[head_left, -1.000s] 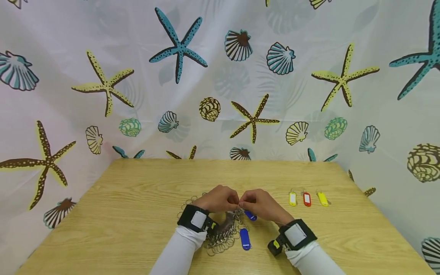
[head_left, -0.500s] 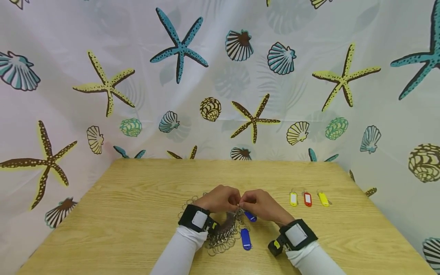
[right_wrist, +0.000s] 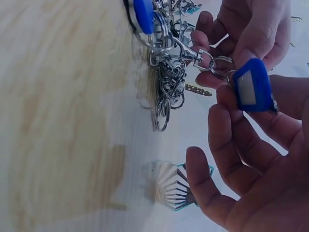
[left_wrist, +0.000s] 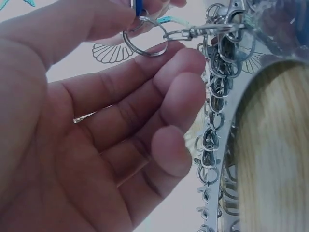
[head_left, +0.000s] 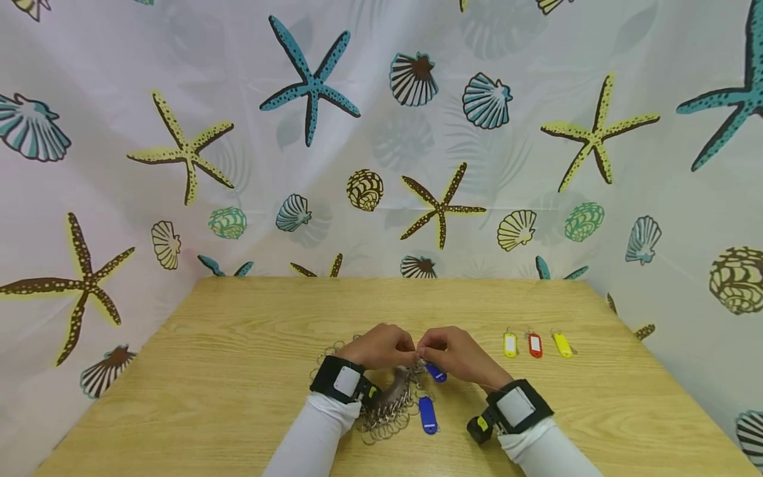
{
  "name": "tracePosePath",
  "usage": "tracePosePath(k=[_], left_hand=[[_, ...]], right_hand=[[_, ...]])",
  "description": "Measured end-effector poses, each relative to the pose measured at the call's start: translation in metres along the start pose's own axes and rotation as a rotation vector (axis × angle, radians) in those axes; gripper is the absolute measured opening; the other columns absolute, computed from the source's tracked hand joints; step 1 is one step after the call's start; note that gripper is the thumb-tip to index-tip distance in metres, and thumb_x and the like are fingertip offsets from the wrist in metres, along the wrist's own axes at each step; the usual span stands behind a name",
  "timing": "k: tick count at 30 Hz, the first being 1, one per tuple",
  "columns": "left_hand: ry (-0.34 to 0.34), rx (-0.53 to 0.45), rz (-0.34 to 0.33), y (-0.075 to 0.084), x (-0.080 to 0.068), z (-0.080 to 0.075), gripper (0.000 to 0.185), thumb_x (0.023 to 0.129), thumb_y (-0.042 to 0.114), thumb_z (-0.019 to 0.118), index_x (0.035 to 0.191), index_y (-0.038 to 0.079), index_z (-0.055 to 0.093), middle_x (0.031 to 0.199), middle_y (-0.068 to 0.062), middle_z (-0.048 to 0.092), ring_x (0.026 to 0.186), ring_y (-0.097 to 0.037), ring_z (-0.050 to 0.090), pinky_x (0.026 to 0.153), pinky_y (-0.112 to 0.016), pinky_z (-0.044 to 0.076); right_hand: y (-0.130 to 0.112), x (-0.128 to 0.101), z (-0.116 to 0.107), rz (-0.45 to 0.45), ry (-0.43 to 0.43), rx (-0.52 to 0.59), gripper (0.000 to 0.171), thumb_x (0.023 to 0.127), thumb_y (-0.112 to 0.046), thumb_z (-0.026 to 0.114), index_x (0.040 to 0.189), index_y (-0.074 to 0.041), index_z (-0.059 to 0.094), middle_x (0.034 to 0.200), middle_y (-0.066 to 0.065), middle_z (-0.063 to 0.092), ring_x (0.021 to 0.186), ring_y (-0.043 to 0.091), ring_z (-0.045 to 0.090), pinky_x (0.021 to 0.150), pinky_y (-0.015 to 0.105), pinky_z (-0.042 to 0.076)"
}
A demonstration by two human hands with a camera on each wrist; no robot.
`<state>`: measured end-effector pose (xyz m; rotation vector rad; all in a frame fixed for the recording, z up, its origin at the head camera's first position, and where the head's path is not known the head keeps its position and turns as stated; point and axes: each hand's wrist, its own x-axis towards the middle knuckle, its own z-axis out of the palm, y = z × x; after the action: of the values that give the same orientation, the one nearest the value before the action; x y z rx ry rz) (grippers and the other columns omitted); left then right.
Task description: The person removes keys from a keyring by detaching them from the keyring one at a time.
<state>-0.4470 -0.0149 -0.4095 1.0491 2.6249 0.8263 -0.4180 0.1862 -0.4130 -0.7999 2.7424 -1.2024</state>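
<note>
Between both hands' pinching grips, left hand [head_left: 381, 347] and right hand [head_left: 454, 353]: blue key tag's ring [left_wrist: 145, 37].

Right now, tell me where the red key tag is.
In the head view the red key tag lies on the table to the right of the right hand, between two yellow key tags.

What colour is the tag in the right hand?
Blue tag, white label window; the right wrist view shows it best.

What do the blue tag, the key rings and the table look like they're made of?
Blue tag: likely plastic, smooth and opaque, with a pale label window. Key rings: metal, silvery and shiny, glinting. Table: wood or wood-look laminate, pale with visible grain.
</note>
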Motion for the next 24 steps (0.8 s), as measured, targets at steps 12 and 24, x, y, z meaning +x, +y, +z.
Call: tracePosePath(k=[12,24], left_hand=[[0.006,0.024,0.038,-0.0014,0.0008,0.0001,0.009,0.092,0.019,0.066,0.095,0.013,0.073,0.081,0.008,0.066,0.069,-0.002,0.059,0.064,-0.020,0.048],[0.007,0.042,0.050,0.0014,-0.0001,-0.0017,0.008,0.091,0.015,0.067,0.097,0.012,0.072,0.079,0.007,0.065,0.066,-0.003,0.057,0.062,-0.020,0.047]], right_hand=[[0.0021,-0.0001,0.0017,-0.004,-0.015,0.014,0.011,0.096,-0.014,0.060,0.092,-0.014,0.070,0.087,-0.004,0.066,0.075,0.014,0.057,0.067,0.027,0.046],[0.0019,0.0004,0.0011,-0.031,-0.033,0.006,0.011,0.096,-0.014,0.061,0.093,-0.014,0.071,0.086,-0.004,0.067,0.073,0.014,0.056,0.064,0.026,0.046]])
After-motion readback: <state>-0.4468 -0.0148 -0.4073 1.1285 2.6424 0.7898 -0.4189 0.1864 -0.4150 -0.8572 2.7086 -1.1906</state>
